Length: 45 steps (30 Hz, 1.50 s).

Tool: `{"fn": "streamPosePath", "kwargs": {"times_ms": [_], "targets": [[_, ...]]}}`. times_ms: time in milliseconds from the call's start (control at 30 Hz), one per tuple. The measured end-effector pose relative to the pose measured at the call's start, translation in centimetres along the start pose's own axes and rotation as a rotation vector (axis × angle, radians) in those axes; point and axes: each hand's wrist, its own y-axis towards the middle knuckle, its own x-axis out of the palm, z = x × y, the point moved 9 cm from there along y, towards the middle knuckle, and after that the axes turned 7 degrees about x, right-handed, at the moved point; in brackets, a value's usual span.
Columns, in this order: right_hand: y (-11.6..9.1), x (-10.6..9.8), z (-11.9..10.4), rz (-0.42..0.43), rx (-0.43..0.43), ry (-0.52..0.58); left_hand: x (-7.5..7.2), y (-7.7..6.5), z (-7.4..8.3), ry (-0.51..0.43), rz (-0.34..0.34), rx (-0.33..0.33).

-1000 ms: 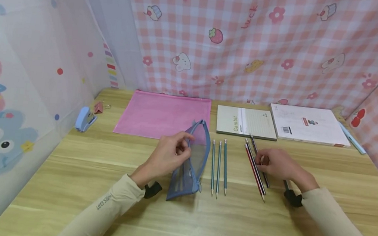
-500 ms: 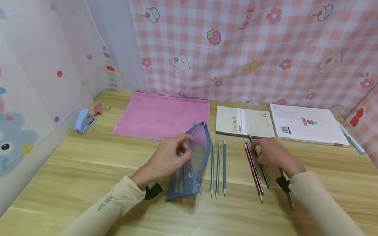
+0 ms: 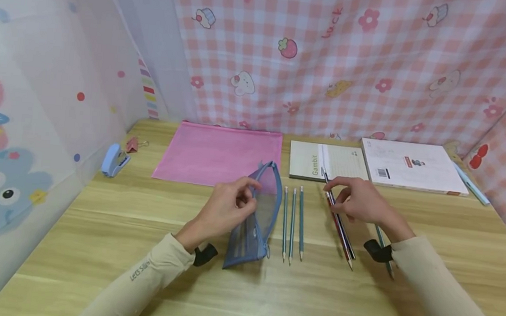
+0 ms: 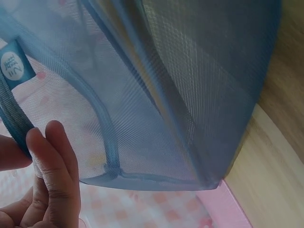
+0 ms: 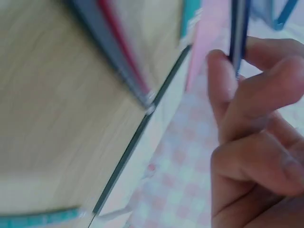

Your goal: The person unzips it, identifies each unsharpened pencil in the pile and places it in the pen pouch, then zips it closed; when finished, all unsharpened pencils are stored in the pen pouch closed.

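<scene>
Tabletop: pale wood, carries everything below.
Pink folder: flat at the back, left of the notebook.
Blue mesh pouch: stands on edge at centre, mouth up; left hand pinches its rim, fingers curled on the binding.
Right hand: fingers pinch a dark pencil, lifted above the red and black pencils.
Three teal pencils: parallel, just right of the pouch.
</scene>
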Motion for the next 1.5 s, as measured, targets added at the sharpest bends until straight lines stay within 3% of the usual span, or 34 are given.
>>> {"fn": "streamPosePath", "kwargs": {"times_ms": [267, 467, 600, 833, 1033, 1167, 1267, 1367, 1500], "targets": [[-1.0, 0.4, -3.9, 0.033, -0.097, 0.302, 0.3, 0.1, 0.1, -0.018, -0.002, -0.002], [-0.4, 1.3, -6.7, 0.108, -0.149, 0.530, 0.6, 0.2, 0.2, -0.025, 0.005, 0.013], [0.6, 2.5, -8.4, 0.175, -0.160, 0.590, 0.5, 0.2, 0.2, -0.030, 0.021, 0.012], [0.8, 5.5, -10.0, 0.210, -0.112, 0.404, 0.6, 0.4, 0.8, -0.051, 0.039, 0.021], [0.5, 7.5, -10.9, 0.135, -0.114, 0.278, 0.6, 0.0, 0.5, -0.041, 0.033, -0.006], [0.4, 8.4, -11.6, 0.063, -0.161, 0.189, 0.5, -0.2, 0.3, -0.021, 0.036, -0.016], [0.0, 7.8, -11.7, 0.077, -0.223, 0.140, 0.4, -0.3, 0.3, -0.012, 0.035, -0.018], [-0.7, 5.9, -10.8, 0.185, -0.289, 0.139, 0.5, -0.2, 0.3, -0.008, 0.026, -0.009], [-1.3, 2.8, -7.7, 0.340, -0.311, 0.064, 0.9, -0.2, 0.5, -0.001, 0.001, 0.005]]}}
